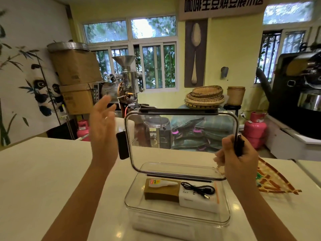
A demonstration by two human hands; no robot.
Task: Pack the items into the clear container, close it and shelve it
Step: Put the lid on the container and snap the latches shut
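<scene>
The clear container (175,218) stands on the white table in front of me. Inside lie a brown box (161,192), a white tube (162,183) on top of it, a white box (198,201) and a black cable (198,188). The clear lid (180,134) with black latches is held upright over the container's far edge. My right hand (237,155) grips the lid's right edge at its black latch. My left hand (104,126) is raised beside the lid's left latch, fingers spread, holding nothing.
A patterned orange cloth (272,181) lies on the white table (43,171) to the right of the container. Beyond the table stand pink gas cylinders (255,131), a roasting machine (125,84), cardboard boxes (74,79) and woven baskets (205,96).
</scene>
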